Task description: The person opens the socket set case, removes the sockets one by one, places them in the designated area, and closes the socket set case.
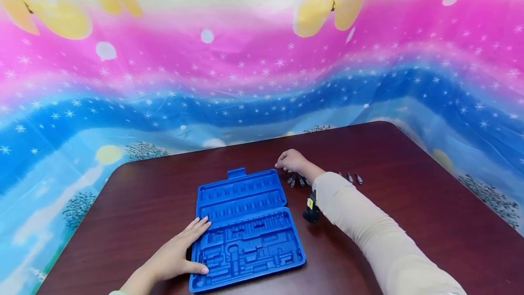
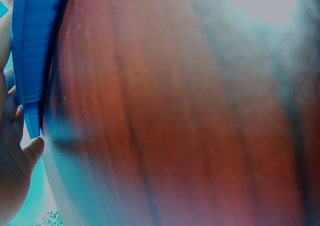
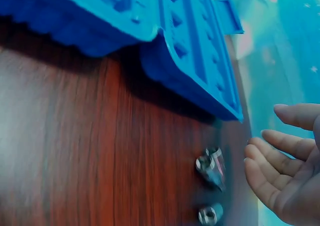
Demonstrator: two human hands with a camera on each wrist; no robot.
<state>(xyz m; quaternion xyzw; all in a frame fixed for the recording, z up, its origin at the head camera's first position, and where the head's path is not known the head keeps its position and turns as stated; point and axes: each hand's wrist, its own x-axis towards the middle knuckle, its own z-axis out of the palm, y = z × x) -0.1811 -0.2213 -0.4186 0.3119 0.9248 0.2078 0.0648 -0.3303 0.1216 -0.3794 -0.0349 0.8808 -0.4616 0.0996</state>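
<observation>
An unfolded blue plastic tool case (image 1: pixel 245 236) lies on the table, its moulded slots facing up. My left hand (image 1: pixel 173 256) rests on the case's left edge, fingers straight over the rim and thumb at the lower tray. Beyond the case's upper right corner is my right hand (image 1: pixel 292 162), held over the table. In the right wrist view its fingers (image 3: pixel 270 173) are loosely bent, the thumb stands apart, and nothing is between them. Small metal sockets (image 1: pixel 291 180) lie just below this hand, and a metal socket (image 3: pixel 210 214) shows close by in the right wrist view.
More small metal pieces (image 1: pixel 359 178) lie in a row to the right, partly hidden behind the right forearm. The case's latch tab (image 1: pixel 236 173) points to the back. The dark red wooden table (image 1: pixel 143 195) ends at a colourful printed cloth (image 1: pixel 245 81).
</observation>
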